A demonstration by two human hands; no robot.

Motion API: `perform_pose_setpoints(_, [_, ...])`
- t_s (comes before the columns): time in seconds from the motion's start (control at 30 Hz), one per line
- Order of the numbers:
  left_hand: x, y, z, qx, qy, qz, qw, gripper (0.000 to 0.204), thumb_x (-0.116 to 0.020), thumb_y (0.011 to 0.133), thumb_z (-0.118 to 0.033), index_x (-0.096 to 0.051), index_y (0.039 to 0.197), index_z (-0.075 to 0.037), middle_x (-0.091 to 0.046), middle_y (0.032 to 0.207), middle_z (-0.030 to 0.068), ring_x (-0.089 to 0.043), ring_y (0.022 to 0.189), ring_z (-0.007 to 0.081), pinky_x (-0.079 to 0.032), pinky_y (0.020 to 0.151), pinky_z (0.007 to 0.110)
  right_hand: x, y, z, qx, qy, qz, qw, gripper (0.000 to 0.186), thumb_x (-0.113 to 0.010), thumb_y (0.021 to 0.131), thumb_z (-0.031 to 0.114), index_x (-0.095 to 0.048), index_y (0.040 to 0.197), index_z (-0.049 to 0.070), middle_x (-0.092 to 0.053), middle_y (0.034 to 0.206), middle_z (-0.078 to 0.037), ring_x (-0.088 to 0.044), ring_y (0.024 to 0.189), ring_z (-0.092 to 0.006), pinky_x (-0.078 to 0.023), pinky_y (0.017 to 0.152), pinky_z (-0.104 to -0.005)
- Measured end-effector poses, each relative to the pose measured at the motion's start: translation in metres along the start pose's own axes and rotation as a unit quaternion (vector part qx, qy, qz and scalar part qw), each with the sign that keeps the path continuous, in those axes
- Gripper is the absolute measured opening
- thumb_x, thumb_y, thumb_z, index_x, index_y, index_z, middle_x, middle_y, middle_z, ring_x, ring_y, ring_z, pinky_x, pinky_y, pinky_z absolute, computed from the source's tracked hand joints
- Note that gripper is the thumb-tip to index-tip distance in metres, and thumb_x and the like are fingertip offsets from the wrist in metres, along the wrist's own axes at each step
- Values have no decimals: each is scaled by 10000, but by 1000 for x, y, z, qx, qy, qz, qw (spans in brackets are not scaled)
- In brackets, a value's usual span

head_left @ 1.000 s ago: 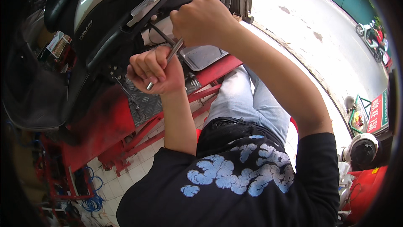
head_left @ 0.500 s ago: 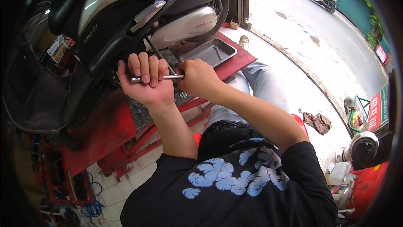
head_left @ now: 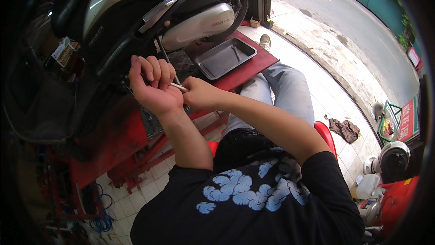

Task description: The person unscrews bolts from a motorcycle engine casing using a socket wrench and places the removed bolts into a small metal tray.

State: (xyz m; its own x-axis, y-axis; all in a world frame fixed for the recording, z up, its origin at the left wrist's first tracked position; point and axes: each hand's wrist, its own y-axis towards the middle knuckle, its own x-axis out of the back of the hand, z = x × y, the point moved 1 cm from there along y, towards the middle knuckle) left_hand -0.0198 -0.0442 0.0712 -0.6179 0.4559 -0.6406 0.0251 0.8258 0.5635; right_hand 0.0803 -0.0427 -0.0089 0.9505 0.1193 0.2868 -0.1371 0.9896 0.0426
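A metal T-handle wrench (head_left: 179, 87) is in both my hands, its long shaft running up toward the underside of the scooter (head_left: 217, 20). My left hand (head_left: 156, 86), palm up, has its fingers curled over one end of the crossbar. Closed on the other end is my right hand (head_left: 204, 93), knuckles up. Where the shaft meets the scooter is hidden among dark parts. Just beyond my right hand, a grey metal tray (head_left: 251, 51) rests on the red lift platform (head_left: 267, 59), with a small dark metal piece (head_left: 237, 54) lying in it.
The scooter's dark body panels (head_left: 108, 45) rise close to my left hand. A brown rag (head_left: 344, 129) lies on the tiled floor to the right. White containers (head_left: 364, 186) and a red machine (head_left: 398, 206) stand at the lower right. Blue hose (head_left: 102, 222) coils at lower left.
The crossbar has turned from nearly level to slanting down toward my right hand. My right hand has moved left and slightly nearer. The two people on a motorbike have left the view.
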Motion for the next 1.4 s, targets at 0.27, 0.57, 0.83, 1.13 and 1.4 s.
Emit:
perform_pose_setpoints(0.27, [-9, -2, 11, 13, 22, 20, 999, 394, -499, 984, -229, -293, 656, -153, -225, 575, -51, -158, 489, 68, -157, 509, 269, 7, 0, -3, 29, -19, -78, 996, 377, -669, 779, 241, -707, 960, -88, -710, 860, -248, -713, 792, -304, -538, 742, -398])
perform_pose_setpoints(0.57, [-14, -9, 10, 19, 54, 10, 998, 443, -480, 967, -212, -231, 608, -142, -198, 539, -37, -129, 483, 65, -115, 463, 286, -8, -21, 3, 51, -4, -113, 992, 290, -659, 758, 167, -706, 891, -86, -687, 797, -274, -707, 753, -330, -522, 705, -421])
perform_pose_setpoints(0.83, [-19, -16, 14, 50, 48, 46, 997, 458, -511, 951, -217, -241, 592, -127, -202, 535, -34, -144, 473, 67, -129, 442, 281, -7, -31, -7, 85, 40, -166, 982, 224, -644, 759, 129, -691, 848, -71, -668, 747, -262, -678, 675, -321, -508, 662, -426])
perform_pose_setpoints(1.13, [-33, -26, 22, 50, 98, 117, 987, 465, -518, 953, -236, -233, 598, -142, -191, 534, -45, -127, 472, 59, -102, 449, 283, -10, -20, -39, 171, 60, -224, 958, 219, -645, 759, 127, -628, 781, -90, -625, 699, -264, -619, 609, -313, -476, 615, -432])
perform_pose_setpoints(1.4, [-26, -19, 24, 72, 89, 103, 988, 472, -521, 956, -228, -231, 594, -140, -195, 532, -46, -123, 465, 55, -109, 431, 276, -7, -21, -34, 128, 70, -191, 971, 232, -647, 752, 126, -611, 786, -101, -621, 701, -268, -634, 629, -305, -476, 616, -423])
